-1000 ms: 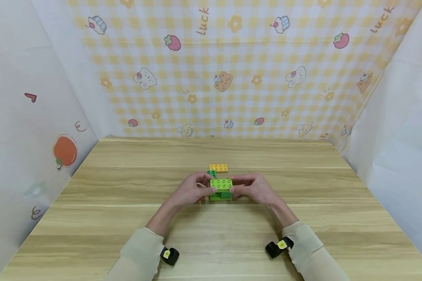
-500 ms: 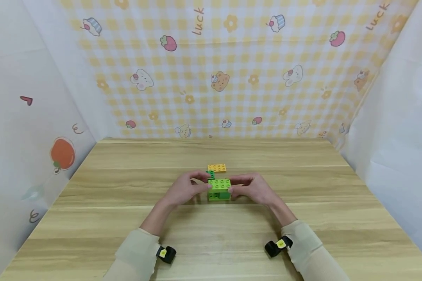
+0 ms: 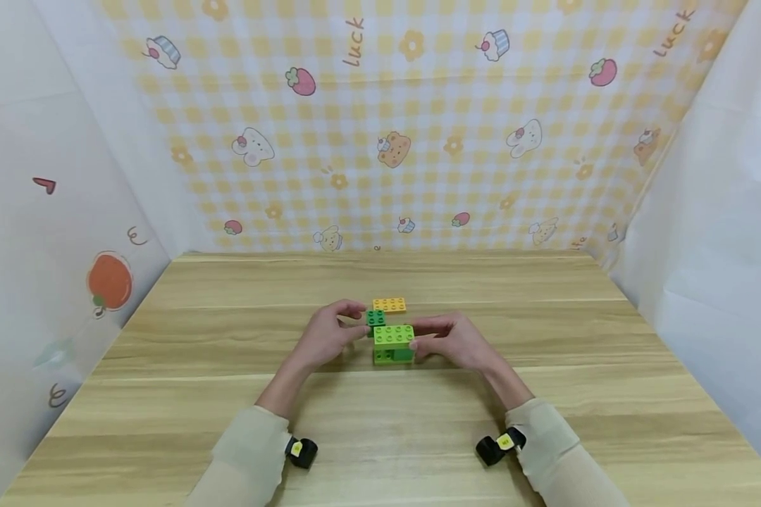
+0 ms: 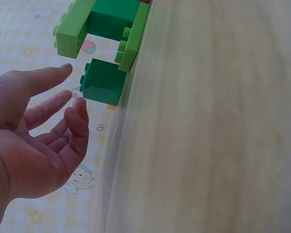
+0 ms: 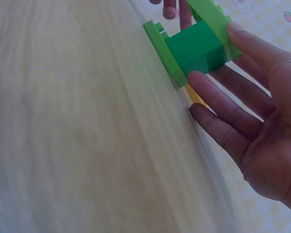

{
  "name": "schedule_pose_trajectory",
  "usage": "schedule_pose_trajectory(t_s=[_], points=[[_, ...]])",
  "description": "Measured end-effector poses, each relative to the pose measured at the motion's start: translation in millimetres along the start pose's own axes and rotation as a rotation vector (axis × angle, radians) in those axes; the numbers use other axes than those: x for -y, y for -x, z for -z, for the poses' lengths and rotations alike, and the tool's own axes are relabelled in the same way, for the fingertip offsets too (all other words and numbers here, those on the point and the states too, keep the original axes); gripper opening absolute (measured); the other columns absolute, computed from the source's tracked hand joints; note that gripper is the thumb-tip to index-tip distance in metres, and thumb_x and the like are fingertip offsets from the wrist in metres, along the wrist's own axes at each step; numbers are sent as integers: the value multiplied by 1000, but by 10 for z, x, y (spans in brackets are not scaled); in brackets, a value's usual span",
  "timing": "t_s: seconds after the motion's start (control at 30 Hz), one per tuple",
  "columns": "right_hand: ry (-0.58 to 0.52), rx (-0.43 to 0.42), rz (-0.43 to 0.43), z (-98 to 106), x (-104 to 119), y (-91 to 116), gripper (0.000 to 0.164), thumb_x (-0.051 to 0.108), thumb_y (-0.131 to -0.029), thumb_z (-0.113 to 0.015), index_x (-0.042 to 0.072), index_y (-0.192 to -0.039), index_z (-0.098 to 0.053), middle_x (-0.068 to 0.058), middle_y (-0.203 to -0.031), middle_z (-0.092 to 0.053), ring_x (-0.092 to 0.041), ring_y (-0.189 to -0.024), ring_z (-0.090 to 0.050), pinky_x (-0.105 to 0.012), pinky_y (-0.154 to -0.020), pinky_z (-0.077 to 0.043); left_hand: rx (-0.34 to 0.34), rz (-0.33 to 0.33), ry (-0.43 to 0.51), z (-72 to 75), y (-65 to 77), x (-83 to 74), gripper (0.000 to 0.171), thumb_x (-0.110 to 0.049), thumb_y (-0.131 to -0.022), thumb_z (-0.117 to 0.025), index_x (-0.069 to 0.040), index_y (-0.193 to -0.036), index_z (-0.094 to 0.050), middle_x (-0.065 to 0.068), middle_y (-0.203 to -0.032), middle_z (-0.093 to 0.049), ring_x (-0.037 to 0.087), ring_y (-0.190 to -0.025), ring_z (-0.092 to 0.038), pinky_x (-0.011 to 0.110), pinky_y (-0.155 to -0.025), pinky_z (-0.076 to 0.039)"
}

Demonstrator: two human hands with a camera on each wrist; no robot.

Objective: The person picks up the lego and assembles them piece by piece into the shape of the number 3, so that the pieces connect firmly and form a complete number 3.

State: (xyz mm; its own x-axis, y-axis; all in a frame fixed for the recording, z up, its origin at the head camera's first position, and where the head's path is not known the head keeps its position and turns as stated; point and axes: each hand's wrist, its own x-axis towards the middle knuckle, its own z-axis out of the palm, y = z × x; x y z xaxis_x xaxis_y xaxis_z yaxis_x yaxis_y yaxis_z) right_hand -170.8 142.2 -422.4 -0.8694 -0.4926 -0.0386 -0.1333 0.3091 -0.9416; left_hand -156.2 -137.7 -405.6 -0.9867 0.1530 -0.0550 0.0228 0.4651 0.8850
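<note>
A small toy building-brick stack stands mid-table: a light green brick [image 3: 393, 336] on top, a dark green brick [image 5: 196, 47] under its right half, and a thin light green brick [image 4: 134, 41] at the bottom. My right hand [image 3: 452, 343] holds the stack's right end, thumb on the top brick's front edge and index finger behind. My left hand [image 3: 331, 336] is at the left of a separate dark green brick [image 4: 104, 81], thumb and fingers apart and pointing at it, with nothing between them. That brick sits just behind the stack's left end.
Behind the bricks lies a thin yellow brick [image 3: 390, 305] with studs up. The wooden table [image 3: 380, 429] runs back to a yellow checked cloth [image 3: 330, 127]. White cloth walls rise at both sides. Black wrist cameras [image 3: 302, 452] sit below the cuffs.
My left hand has let go of the top light green brick and moved left and back towards the separate dark green brick. My right hand has kept its hold on the stack.
</note>
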Motion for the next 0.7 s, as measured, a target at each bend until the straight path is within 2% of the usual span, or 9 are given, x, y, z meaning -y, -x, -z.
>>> schedule_pose_trajectory(t_s=[0.2, 0.4, 0.7], points=[[-12, 10, 1, 11, -10, 2, 47, 21, -94, -81, 4, -137, -70, -21, -131, -73, -25, -91, -79, -29, -85, -62, 17, 30, -11, -53, -75, 0, 49, -13, -96, -76, -8, -143, -63, 15, -133, -65, 27, -105, -70, 30, -72, -55], [-15, 12, 6, 2, 2, 1, 47, 21, -95, -81, 2, -137, -69, -22, -131, -73, -26, -89, -79, -29, -84, -62, 21, 56, 0, -91, -113, 0, 50, -10, -95, -76, -8, -143, -63, 15, -134, -65, 27, -105, -70, 30, -69, -55], [2, 2, 3, -1, 5, 11, 47, 22, -95, -81, 3, -136, -70, -21, -132, -72, -22, -91, -79, -26, -86, -60, 18, 65, -5, -151, -166, 25, 48, -6, -96, -75, -5, -142, -64, 14, -129, -67, 26, -107, -69, 29, -75, -56]])
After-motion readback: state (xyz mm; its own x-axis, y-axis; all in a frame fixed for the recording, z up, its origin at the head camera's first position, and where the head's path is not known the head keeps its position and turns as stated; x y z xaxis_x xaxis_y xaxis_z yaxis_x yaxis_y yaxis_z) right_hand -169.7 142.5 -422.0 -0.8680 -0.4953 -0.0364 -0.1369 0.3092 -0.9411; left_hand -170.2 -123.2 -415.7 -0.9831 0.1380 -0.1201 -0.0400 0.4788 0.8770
